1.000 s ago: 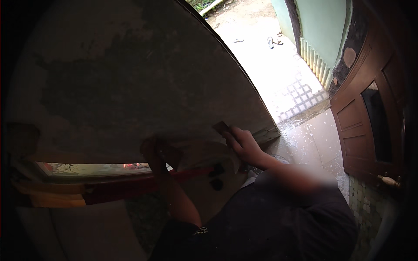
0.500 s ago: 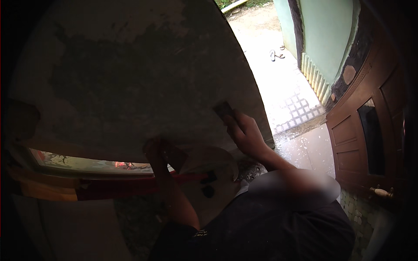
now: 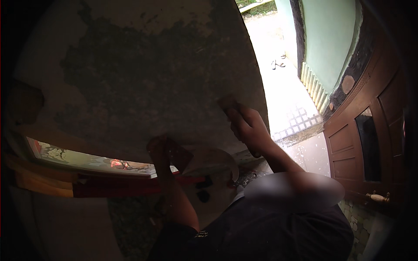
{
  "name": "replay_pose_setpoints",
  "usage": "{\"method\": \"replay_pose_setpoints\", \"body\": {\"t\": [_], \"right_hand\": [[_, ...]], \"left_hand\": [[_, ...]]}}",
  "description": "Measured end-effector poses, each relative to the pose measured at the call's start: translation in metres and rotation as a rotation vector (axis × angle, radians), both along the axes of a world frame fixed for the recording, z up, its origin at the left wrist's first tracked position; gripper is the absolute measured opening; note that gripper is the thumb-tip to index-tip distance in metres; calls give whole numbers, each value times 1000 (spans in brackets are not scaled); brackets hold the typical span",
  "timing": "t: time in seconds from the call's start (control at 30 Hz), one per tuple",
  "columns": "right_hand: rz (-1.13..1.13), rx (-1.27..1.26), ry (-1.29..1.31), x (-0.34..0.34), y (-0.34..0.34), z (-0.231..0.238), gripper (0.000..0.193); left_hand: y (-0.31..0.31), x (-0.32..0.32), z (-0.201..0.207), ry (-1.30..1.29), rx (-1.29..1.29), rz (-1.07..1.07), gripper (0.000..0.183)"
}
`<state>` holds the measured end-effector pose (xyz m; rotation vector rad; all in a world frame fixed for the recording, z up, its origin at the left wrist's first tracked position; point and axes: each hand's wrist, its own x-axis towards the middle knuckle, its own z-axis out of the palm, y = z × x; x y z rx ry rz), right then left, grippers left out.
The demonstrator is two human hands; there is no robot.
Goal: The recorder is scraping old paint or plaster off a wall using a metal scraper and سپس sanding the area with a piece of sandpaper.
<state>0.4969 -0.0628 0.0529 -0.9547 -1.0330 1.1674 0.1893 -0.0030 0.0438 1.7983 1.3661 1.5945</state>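
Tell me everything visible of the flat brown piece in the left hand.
The flat, brown, straight-edged piece has pale specks; its material is unclear. Held slantwise in the left hand, it juts to the hand's right, near the lower edge of the patchy grey wall. Wall contact can't be told.

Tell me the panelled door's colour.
The door is reddish brown, shown best in the head view.

Open room rightward, between the obstructing patchy wall (image 3: 152,78) and brown door (image 3: 345,141).
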Motion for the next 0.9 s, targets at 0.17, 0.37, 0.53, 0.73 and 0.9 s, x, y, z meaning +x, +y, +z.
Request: {"method": "replay_pose_setpoints", "body": {"t": [0.17, 0.37, 0.53, 0.73, 0.9], "right_hand": [[15, 11, -6, -7, -17, -8, 26], [10, 21, -64, -6, 6, 17, 31], [128, -1, 39, -15, -15, 0, 28], [306, -646, 436, -22, -74, -114, 29], [354, -765, 714, -6, -119, -161, 26]], "left_hand": [[-2, 7, 8, -182, -177, -130, 29], [0, 9, 8, -205, -176, -130, 27], [-1, 7, 8, -2, -74, -78, 16], [-2, 7, 7, -169, -169, -109, 26], [-11, 29, 19, -93, -98, -29, 27]]}}
